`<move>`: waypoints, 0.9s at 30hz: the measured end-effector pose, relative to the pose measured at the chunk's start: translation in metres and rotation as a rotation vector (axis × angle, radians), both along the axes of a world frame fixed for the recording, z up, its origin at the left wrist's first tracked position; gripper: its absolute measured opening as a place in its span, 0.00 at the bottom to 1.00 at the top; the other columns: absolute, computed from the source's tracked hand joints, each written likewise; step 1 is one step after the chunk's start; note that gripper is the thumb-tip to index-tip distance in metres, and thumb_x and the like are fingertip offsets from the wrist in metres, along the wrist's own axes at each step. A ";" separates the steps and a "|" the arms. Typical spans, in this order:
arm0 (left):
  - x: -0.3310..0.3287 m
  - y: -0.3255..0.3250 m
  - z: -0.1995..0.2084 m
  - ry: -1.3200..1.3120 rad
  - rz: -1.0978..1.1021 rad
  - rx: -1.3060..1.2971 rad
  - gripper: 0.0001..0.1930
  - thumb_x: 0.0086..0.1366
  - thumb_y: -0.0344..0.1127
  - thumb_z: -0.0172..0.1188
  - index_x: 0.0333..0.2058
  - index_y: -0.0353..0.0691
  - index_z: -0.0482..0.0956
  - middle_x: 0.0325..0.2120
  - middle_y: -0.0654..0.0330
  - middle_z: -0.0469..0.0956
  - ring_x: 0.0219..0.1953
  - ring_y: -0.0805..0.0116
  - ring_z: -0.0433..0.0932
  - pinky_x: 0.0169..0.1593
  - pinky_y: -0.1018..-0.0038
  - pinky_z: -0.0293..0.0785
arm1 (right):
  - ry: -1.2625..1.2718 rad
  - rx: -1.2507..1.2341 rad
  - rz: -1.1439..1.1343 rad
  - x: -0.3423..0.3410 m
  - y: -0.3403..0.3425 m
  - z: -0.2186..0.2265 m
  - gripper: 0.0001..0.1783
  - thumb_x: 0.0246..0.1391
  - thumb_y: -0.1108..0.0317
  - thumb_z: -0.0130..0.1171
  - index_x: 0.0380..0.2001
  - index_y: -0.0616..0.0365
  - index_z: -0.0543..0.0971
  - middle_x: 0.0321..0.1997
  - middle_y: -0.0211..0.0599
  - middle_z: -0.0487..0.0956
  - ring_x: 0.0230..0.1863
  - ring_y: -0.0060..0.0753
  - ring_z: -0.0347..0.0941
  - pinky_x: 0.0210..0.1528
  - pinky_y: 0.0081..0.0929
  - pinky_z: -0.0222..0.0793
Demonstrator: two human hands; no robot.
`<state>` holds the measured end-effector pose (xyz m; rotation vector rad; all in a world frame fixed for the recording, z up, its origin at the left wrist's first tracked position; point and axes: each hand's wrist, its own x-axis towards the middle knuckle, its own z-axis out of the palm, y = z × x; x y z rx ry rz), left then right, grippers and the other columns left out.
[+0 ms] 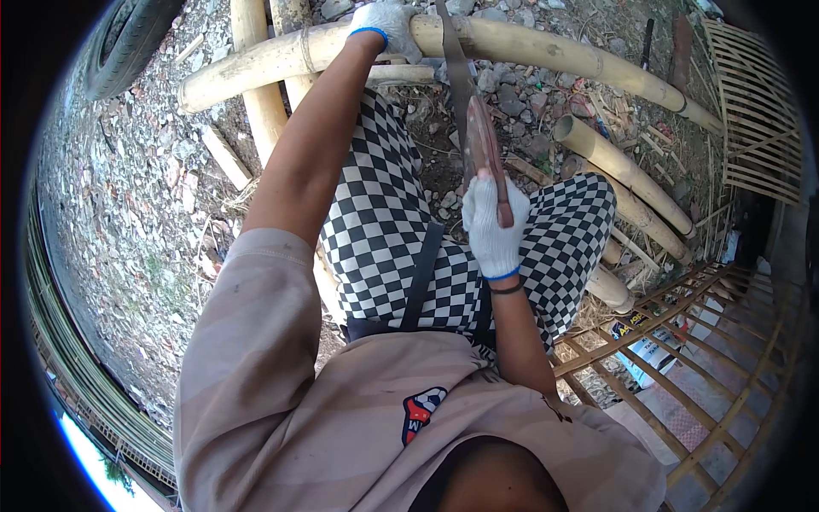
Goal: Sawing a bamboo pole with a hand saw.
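Observation:
A thick pale bamboo pole (546, 49) lies crosswise in front of me. My left hand (386, 26), in a white knit glove with a blue cuff, is wrapped over the pole from above. Closed round the handle of a handsaw (484, 141) is my right hand (496, 224), gloved the same way, above my lap. The saw's grey blade points away from me and meets the pole just right of my left hand. From this view I cannot tell how deep the blade sits in the bamboo.
Upright bamboo lengths (250, 60) pass under the pole at left. Cut bamboo pieces (631, 175) lie to my right, near a slatted bamboo rack (755, 111) and a bamboo lattice (682, 375). A tyre (128, 43) stands far left. Stones and rubble (136, 222) cover the ground.

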<state>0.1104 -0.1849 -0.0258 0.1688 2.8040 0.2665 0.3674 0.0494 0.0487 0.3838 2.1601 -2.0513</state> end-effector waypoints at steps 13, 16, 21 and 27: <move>0.004 -0.005 0.008 0.013 0.025 0.017 0.41 0.38 0.64 0.75 0.53 0.52 0.86 0.50 0.49 0.86 0.54 0.51 0.84 0.56 0.58 0.80 | -0.041 0.124 0.097 -0.024 0.001 0.003 0.21 0.73 0.49 0.58 0.39 0.58 0.83 0.18 0.23 0.72 0.16 0.14 0.66 0.18 0.18 0.60; 0.006 -0.018 0.009 -0.003 0.021 -0.011 0.41 0.37 0.64 0.75 0.52 0.53 0.87 0.49 0.49 0.86 0.52 0.50 0.85 0.56 0.57 0.81 | -0.004 0.069 0.117 0.004 0.004 0.020 0.19 0.74 0.52 0.57 0.47 0.59 0.81 0.20 0.21 0.73 0.17 0.12 0.65 0.18 0.16 0.57; -0.038 0.048 0.010 0.044 -0.109 -0.027 0.44 0.32 0.68 0.75 0.50 0.52 0.88 0.48 0.48 0.87 0.50 0.50 0.85 0.54 0.58 0.81 | 0.342 0.410 0.078 -0.246 -0.026 -0.064 0.22 0.69 0.51 0.62 0.27 0.56 0.77 0.17 0.29 0.75 0.14 0.26 0.70 0.17 0.26 0.64; -0.008 -0.002 0.005 -0.119 -0.012 -0.072 0.44 0.33 0.66 0.77 0.51 0.49 0.87 0.48 0.48 0.87 0.49 0.51 0.86 0.53 0.58 0.82 | -0.072 0.153 0.107 -0.011 0.011 0.011 0.29 0.72 0.46 0.58 0.32 0.65 0.82 0.17 0.27 0.75 0.21 0.18 0.72 0.24 0.25 0.66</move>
